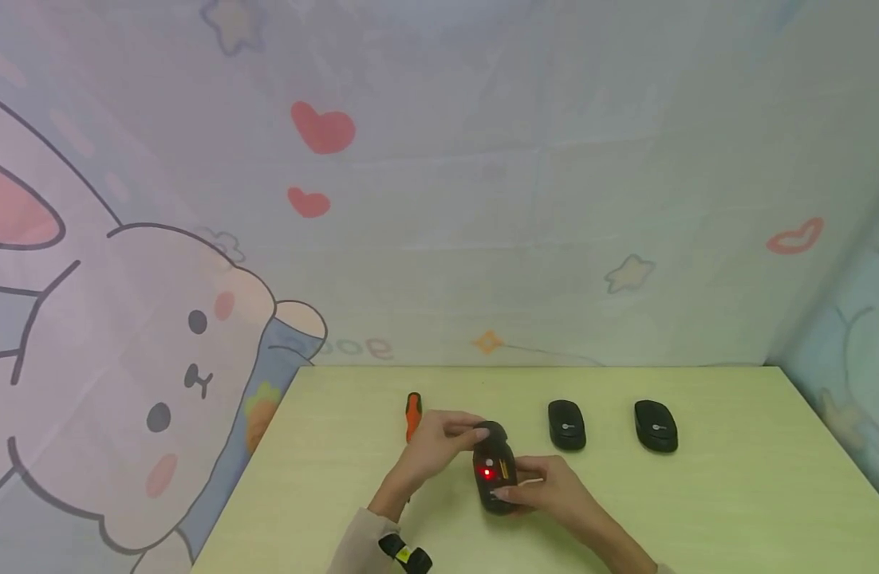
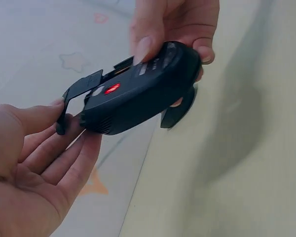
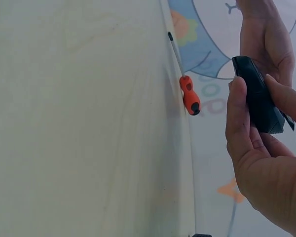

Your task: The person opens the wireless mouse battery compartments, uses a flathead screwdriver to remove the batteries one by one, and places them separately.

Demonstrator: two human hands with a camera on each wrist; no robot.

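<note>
At a pale, light-yellow table (image 1: 734, 510), a person held a black computer mouse (image 2: 143, 96) upside down between both hands, lifted above the near middle of the tabletop. The right hand (image 1: 560, 494) gripped the body, thumb on the underside and fingers curled beneath. The left hand (image 1: 439, 446) pinched a dark cover (image 2: 81, 86) between thumb and fingertips at the mouse's end, its other fingers loosely bent below. A gap showed between the cover's outer end and the body, while its inner edge lay along the underside. A red light (image 1: 486, 472) glowed there, beside a yellow strip (image 1: 504, 469) that may have been a battery.

The step seemed to be handling the cover; whether it was coming off or going on, I could not tell. Either way, the next move appeared to call for a steady right grip and a straight slide with the left.

Beyond the right hand lay two more black mice, one nearer (image 1: 567, 425) and one farther right (image 1: 656, 426). An orange-handled screwdriver (image 3: 191, 96) lay beyond the left wrist. A pastel backdrop (image 1: 540, 199) covered the wall, printed with hearts, stars and a large sideways rabbit (image 1: 124, 343).
</note>
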